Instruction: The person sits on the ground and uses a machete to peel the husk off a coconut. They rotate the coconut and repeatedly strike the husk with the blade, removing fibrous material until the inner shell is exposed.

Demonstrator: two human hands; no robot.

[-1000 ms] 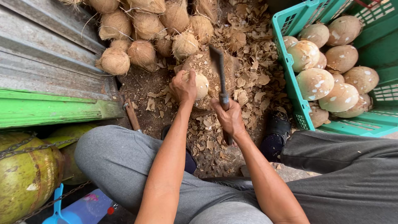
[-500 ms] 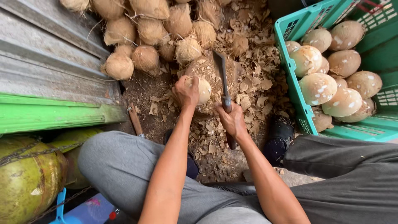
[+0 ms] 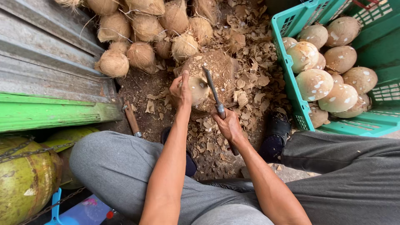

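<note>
Coconut [image 3: 198, 88], pale and partly pared, sits at centre frame on a rough brown chopping block [image 3: 216, 68], steadied by the left hand [image 3: 181, 89], whose grip is wrapped round its left side. The right hand [image 3: 228, 125] has its grip closed on the handle of a heavy knife [image 3: 212, 89], the dark blade lying across the coconut's right edge. Judging by the shell, some brown skin is already off this one, though how much remains on the hidden side I cannot tell. A green crate [image 3: 291, 79] at upper right holds many pared coconuts [image 3: 329, 71], so a good share looks done; a pile of husked brown coconuts [image 3: 141, 33] at upper left looks untouched. Shavings [image 3: 250, 83] litter the ground around the block, and a second wooden-handled tool [image 3: 131, 118] lies at centre left.
</note>
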